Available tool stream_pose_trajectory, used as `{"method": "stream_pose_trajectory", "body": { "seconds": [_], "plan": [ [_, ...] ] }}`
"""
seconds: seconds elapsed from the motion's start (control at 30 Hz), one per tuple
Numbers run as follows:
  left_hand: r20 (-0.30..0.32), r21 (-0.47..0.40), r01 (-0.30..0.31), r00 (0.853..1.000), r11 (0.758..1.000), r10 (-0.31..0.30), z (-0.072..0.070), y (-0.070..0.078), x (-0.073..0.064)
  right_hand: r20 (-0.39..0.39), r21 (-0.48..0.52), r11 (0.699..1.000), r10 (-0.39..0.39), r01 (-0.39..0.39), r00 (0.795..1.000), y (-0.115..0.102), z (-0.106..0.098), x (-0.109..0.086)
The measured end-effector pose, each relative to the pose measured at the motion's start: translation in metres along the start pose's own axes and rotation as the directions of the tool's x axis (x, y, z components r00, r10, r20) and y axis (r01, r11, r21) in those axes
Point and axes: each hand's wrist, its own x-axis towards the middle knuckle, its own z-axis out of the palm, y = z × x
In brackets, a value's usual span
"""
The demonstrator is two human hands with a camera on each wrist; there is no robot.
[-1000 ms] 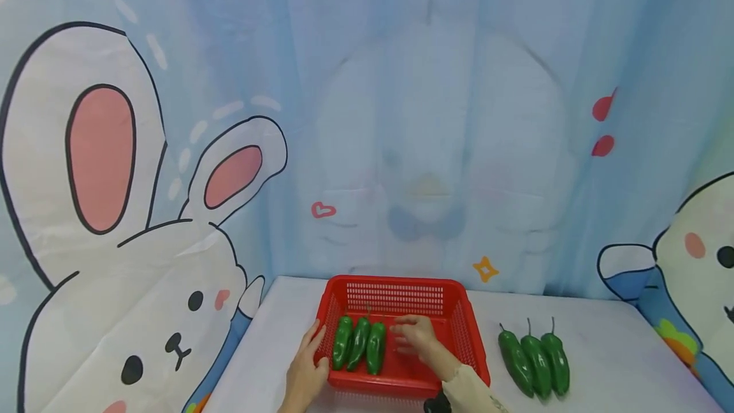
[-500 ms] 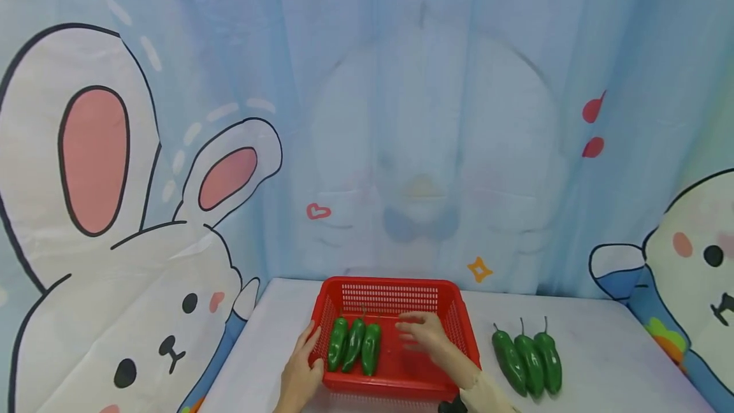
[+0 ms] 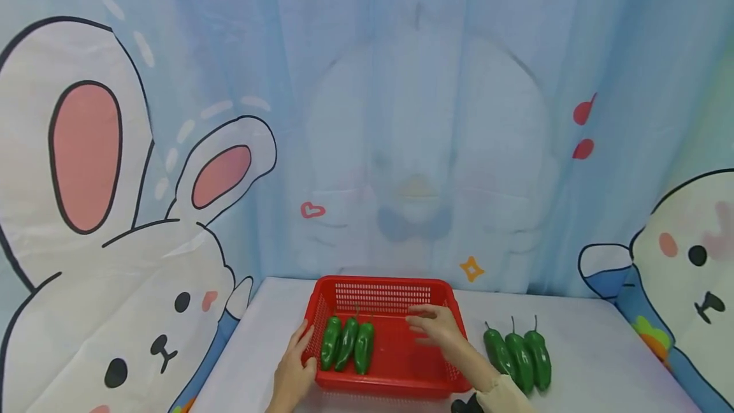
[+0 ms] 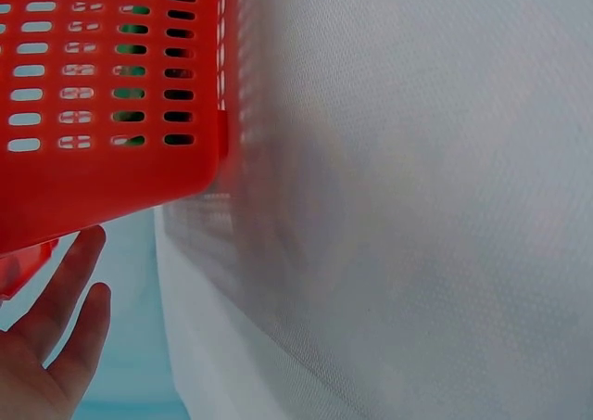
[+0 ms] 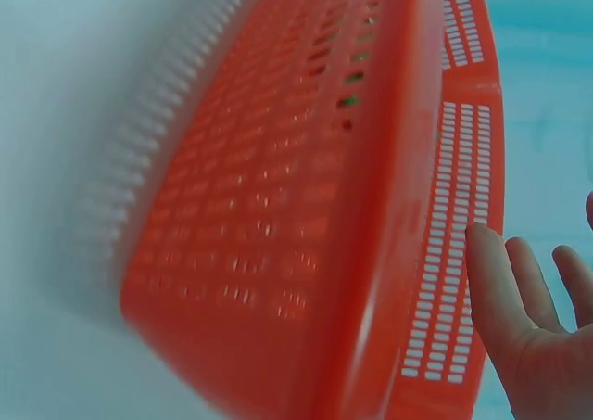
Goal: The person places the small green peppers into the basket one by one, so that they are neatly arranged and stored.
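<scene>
A red plastic basket [image 3: 401, 387] with slotted walls stands on the table, and a row of three green peppers [image 3: 346, 344] lies along its left side. My left hand [image 3: 294, 371] rests at the basket's left rim with its fingers extended; the left wrist view shows the fingers [image 4: 79, 323] beside the red wall. Over the right part of the basket hovers my right hand [image 3: 438, 327], holding nothing, its fingers loosely spread. In the right wrist view those fingers [image 5: 496, 286] appear beyond the near rim, apart from the peppers.
Right of the basket, three more green peppers [image 3: 518, 355] lie side by side on the white tabletop [image 3: 602, 349], partly behind the right forearm. A blue curtain [image 3: 367, 113] with cartoon rabbits hangs behind the table.
My right hand has shifted rightward inside the basket, away from the three peppers there. The left hand stays at the left rim. The whole head view has drifted slightly.
</scene>
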Motion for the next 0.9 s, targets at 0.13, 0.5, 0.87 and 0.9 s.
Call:
{"method": "stream_pose_trajectory", "body": {
  "seconds": [0.13, 0.5, 0.87, 0.9],
  "plan": [
    [0.001, -0.001, -0.003, 1.0, 1.0, 0.003, -0.002, -0.001, 0.001, -0.024, -0.003, 1.0, -0.01, 0.01, 1.0, 0.001, -0.011, 0.001],
    [-0.004, 0.01, -0.006, 1.0, 1.0, 0.006, -0.007, 0.001, 0.0, -0.073, -0.011, 1.0, -0.004, 0.004, 0.997, 0.0, -0.037, -0.003],
    [0.0, 0.01, -0.009, 1.0, 1.0, 0.009, -0.002, 0.002, -0.002, -0.151, -0.005, 0.999, -0.05, 0.05, 0.987, 0.008, -0.075, -0.001],
    [0.002, 0.01, -0.009, 1.0, 1.0, 0.009, -0.002, 0.003, -0.003, -0.156, -0.002, 0.999, -0.046, 0.047, 0.987, 0.009, -0.078, -0.001]
  ]
}}
